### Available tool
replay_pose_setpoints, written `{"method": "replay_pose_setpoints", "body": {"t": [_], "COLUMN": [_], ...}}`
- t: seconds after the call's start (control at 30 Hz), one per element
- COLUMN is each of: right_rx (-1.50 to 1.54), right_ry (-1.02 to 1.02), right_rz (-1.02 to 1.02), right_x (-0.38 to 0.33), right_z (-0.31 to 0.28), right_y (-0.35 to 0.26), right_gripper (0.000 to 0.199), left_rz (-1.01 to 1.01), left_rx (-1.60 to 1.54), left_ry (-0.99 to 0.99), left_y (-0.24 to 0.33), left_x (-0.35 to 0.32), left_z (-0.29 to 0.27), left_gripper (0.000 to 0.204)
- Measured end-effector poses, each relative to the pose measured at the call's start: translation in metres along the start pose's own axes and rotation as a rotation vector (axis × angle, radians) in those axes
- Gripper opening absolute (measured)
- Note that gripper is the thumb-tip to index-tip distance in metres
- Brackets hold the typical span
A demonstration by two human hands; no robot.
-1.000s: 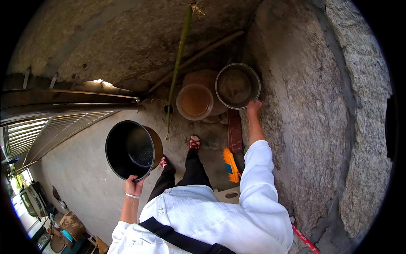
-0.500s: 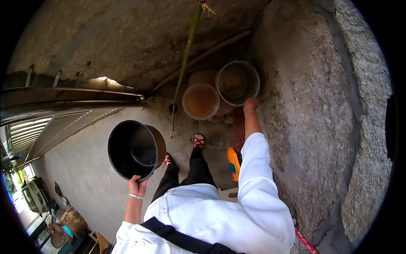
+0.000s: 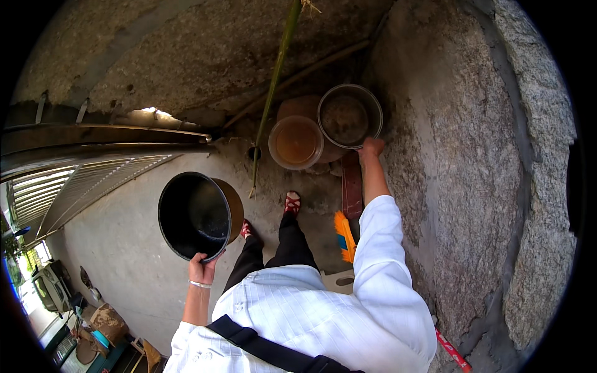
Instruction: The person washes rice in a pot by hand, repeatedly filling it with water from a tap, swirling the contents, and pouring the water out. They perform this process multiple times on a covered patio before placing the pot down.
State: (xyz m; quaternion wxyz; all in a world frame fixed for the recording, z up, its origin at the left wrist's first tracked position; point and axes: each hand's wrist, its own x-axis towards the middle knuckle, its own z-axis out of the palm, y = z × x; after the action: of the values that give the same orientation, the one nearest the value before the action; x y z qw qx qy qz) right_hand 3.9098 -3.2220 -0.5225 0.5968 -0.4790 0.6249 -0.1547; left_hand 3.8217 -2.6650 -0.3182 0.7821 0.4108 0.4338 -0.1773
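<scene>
As left hand (image 3: 203,268) holds pot (image 3: 194,214), grey floor (image 3: 124,248), rough stone wall (image 3: 460,161)

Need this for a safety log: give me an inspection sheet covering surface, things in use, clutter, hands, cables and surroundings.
Surface: grey floor
Things in use: pot, black inside, tilted, opening toward the camera; clear tub, with a second tub beside it, brownish inside
Clutter: green stalk; orange-and-blue brush
Hands: left hand grips the pot's rim; right hand grips the clear tub's rim
Cables: nothing seen
Surroundings: rough stone wall at right; slatted panel at left
</scene>
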Motion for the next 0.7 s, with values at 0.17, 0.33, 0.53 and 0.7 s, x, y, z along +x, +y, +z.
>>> {"method": "replay_pose_setpoints", "body": {"t": [0.17, 0.33, 0.53, 0.7], "right_rx": [-0.005, -0.036, -0.024, -0.004], "right_ry": [-0.028, -0.059, -0.077, -0.069], "right_rz": [0.045, 0.023, 0.023, -0.016], "right_x": [0.013, -0.005, 0.007, 0.009], "right_z": [-0.009, -0.008, 0.0, 0.008], "right_y": [-0.01, -0.018, -0.001, -0.001], "right_gripper": [0.035, 0.037, 0.034, 0.032], "left_rz": [-0.005, -0.022, -0.046, -0.031], "left_rx": [-0.009, -0.02, -0.035, 0.002], "left_ry": [0.037, 0.034, 0.004, 0.011], "left_y": [0.001, -0.002, -0.004, -0.004], "left_x": [0.003, 0.003, 0.005, -0.001], "left_z": [-0.002, -0.004, -0.01, -0.005], "left_gripper": [0.046, 0.046, 0.047, 0.048]}}
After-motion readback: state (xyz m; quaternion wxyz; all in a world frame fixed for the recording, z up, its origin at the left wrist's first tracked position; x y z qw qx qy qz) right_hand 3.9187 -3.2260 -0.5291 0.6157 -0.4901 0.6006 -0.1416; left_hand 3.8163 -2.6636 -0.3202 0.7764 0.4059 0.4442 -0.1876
